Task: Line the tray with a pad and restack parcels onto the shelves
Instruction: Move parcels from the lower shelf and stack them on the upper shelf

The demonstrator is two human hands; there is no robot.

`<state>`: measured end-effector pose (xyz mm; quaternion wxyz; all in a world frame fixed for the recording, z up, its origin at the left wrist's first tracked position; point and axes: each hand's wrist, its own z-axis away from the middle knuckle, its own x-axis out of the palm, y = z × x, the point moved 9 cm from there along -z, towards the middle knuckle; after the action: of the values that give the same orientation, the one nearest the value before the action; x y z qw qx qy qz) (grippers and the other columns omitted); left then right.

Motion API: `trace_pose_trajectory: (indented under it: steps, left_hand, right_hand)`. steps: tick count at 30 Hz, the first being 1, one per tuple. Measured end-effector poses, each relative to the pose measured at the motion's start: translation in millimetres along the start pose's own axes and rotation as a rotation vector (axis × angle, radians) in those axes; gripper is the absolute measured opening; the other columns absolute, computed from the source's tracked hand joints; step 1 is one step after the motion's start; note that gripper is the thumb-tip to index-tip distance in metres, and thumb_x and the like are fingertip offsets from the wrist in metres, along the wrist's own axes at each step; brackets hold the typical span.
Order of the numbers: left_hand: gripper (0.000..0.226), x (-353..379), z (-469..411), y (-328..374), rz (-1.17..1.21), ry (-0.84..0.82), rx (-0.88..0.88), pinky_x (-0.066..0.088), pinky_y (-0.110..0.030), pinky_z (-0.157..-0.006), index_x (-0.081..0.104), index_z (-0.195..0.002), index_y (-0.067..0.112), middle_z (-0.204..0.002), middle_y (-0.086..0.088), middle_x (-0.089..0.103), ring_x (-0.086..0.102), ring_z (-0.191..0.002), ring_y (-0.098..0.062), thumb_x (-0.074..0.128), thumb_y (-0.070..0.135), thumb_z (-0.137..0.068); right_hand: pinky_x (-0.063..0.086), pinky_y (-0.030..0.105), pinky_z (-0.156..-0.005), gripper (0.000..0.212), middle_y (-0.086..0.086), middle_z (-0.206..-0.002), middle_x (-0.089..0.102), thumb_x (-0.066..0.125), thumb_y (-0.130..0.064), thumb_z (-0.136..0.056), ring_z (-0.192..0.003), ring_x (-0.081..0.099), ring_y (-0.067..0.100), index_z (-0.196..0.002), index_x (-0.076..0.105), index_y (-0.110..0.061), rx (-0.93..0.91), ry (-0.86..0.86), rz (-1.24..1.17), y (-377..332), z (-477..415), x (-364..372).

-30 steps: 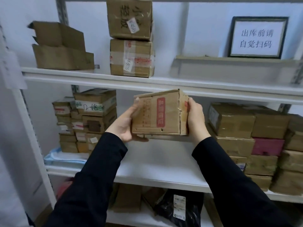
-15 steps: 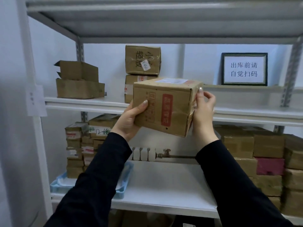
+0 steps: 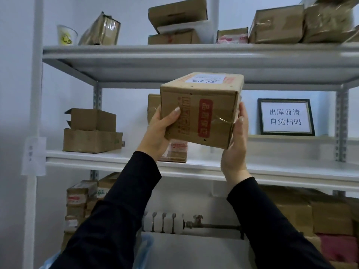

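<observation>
Now both hands (image 3: 196, 136) have raised the parcel (image 3: 200, 111) higher.

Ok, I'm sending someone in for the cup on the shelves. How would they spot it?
Look to the top shelf of the white metal rack, at its far left end. The paper cup stands upright beside a leaning taped parcel. It is the only white, round item there, with a yellow print; everything else is brown cardboard.

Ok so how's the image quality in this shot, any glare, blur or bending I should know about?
Head view: lighting is soft and even; the shelf posts bow from the wide-angle lens; clear tape on the held parcel catches a small glare; the framed sign reads sharp, while the lower stacked boxes and the frame edges look smeared; left hand and right hand are fairly crisp.
</observation>
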<state>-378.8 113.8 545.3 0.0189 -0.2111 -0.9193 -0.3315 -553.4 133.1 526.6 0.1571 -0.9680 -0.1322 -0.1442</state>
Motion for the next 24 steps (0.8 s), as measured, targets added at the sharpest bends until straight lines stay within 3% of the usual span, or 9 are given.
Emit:
trace_pose_trajectory:
  steps: [2, 6, 9, 12, 16, 21, 24]
  left_hand:
    - [0.04, -1, -16, 3, -0.011, 0.009, 0.03, 0.052, -0.043, -0.09, 0.057, -0.113, 0.021, -0.1, 0.002, 0.072, 0.067, -0.099, -0.017, 0.073, 0.029, -0.078]
    - [0.037, -7, -43, 10, -0.039, 0.055, 0.086, 0.055, -0.038, -0.085, 0.054, -0.116, 0.02, -0.101, 0.002, 0.071, 0.067, -0.1, -0.017, 0.06, 0.027, -0.08]
    - [0.041, -17, -62, 17, -0.099, 0.071, 0.139, 0.055, -0.035, -0.083, 0.05, -0.122, 0.016, -0.105, 0.001, 0.07, 0.066, -0.103, -0.018, 0.058, 0.024, -0.083]
    - [0.05, -33, -76, 21, -0.169, 0.097, 0.174, 0.054, -0.034, -0.086, 0.045, -0.132, 0.009, -0.113, -0.003, 0.066, 0.063, -0.11, -0.021, 0.058, 0.023, -0.085]
    - [0.047, -55, -86, 20, -0.223, 0.113, 0.185, 0.054, -0.036, -0.086, 0.048, -0.13, 0.011, -0.113, -0.003, 0.066, 0.063, -0.111, -0.022, 0.057, 0.025, -0.085]
    - [0.031, -73, -101, 24, -0.281, 0.136, 0.197, 0.055, -0.03, -0.078, 0.055, -0.117, 0.02, -0.105, 0.003, 0.069, 0.067, -0.1, -0.015, 0.06, 0.027, -0.088]
    - [0.04, -76, -114, 33, -0.309, 0.18, 0.186, 0.056, -0.025, -0.07, 0.054, -0.124, 0.013, -0.106, 0.0, 0.07, 0.07, -0.094, -0.013, 0.06, 0.031, -0.089]
  right_hand:
    - [0.047, 0.014, -0.086, 0.062, 0.004, -0.14, 0.043, 0.04, -0.044, -0.097, -0.117, 0.053, -0.007, -0.147, 0.026, -0.009, -0.021, 0.012, -0.013, 4, -21, 1]
    - [0.047, 0.011, -0.082, 0.042, -0.001, -0.133, 0.048, 0.029, -0.02, -0.104, -0.107, 0.056, -0.012, -0.144, 0.031, -0.009, -0.009, -0.01, 0.006, 18, -55, 8]
    - [0.049, 0.015, -0.088, 0.042, -0.002, -0.14, 0.048, 0.027, -0.024, -0.105, -0.116, 0.053, -0.007, -0.146, 0.033, -0.017, 0.024, -0.07, 0.045, 35, -75, 17]
    - [0.047, 0.03, -0.102, 0.045, 0.004, -0.146, 0.046, 0.026, -0.028, -0.105, -0.129, 0.048, 0.01, -0.148, 0.033, -0.018, 0.043, -0.139, 0.093, 54, -88, 31]
    - [0.039, 0.04, -0.11, 0.056, 0.001, -0.149, 0.042, 0.029, -0.045, -0.096, -0.136, 0.041, 0.012, -0.148, 0.033, -0.024, 0.064, -0.188, 0.115, 79, -94, 45]
    - [0.042, 0.049, -0.106, 0.07, 0.005, -0.146, 0.043, 0.048, -0.048, -0.086, -0.133, 0.043, 0.019, -0.149, 0.029, -0.024, 0.002, -0.207, 0.144, 91, -94, 64]
    - [0.044, 0.045, -0.105, 0.055, 0.002, -0.138, 0.046, 0.053, -0.04, -0.09, -0.13, 0.046, 0.019, -0.141, 0.033, -0.028, 0.003, -0.125, 0.117, 92, -105, 68]
